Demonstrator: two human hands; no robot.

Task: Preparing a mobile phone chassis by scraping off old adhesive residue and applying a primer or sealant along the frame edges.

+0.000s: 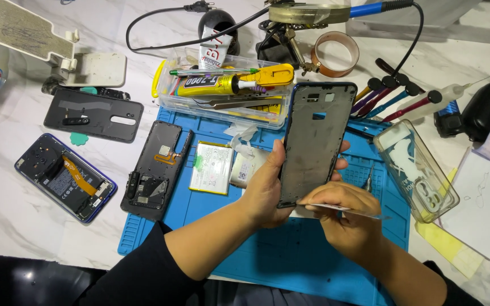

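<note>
My left hand [267, 190] grips a dark phone frame [316, 141] by its left edge and holds it upright over the blue work mat [290, 255]. Fingertips of that hand show past the frame's right side. My right hand [344, 218] sits just below the frame's lower end and pinches a thin white card [344, 209] that lies flat against the frame's bottom edge. Both forearms come in from the lower edge, in dark sleeves.
On the mat lie a silver battery [211, 167] and a black phone back [155, 170]. Two more opened phones [93, 114] [63, 177] rest on the marble at left. A clear tray with glue tubes [222, 85], several screwdrivers [392, 96] and a clear phone case [416, 170] stand around.
</note>
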